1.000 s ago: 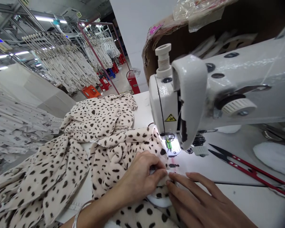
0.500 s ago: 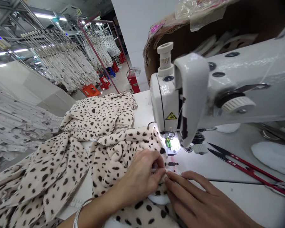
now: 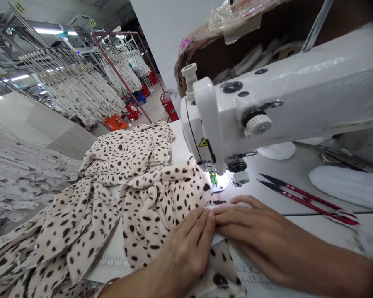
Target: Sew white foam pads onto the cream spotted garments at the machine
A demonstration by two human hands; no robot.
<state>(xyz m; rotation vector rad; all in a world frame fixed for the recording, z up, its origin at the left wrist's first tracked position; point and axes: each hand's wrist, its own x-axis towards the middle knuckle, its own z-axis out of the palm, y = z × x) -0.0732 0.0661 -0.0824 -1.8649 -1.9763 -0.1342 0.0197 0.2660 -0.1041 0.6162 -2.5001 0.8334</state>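
Note:
Cream plush fabric with dark spots (image 3: 164,203) lies on the sewing table, its upper edge beside the lit needle area of a white sewing machine (image 3: 224,120). My left hand (image 3: 189,244) presses its fingers together on the fabric edge, just below the green-marked presser foot (image 3: 213,179). Against its fingertips, my right hand (image 3: 257,236) holds down the same edge from the right, fingers close together. A strip of white material (image 3: 216,239) shows between and under the hands. The fingertips partly hide what they pinch.
Red-handled thread snips (image 3: 311,201) lie right of the machine bed, near white padded pieces (image 3: 345,186). More spotted fabric (image 3: 127,151) is heaped at the left. A cardboard box (image 3: 186,54) stands behind the machine. Garments (image 3: 81,89) hang on racks beyond.
The view has shifted, and the machine appears further left. My left fingers have straightened and drawn together at the fabric edge. My right hand has turned more sideways, with more forearm showing.

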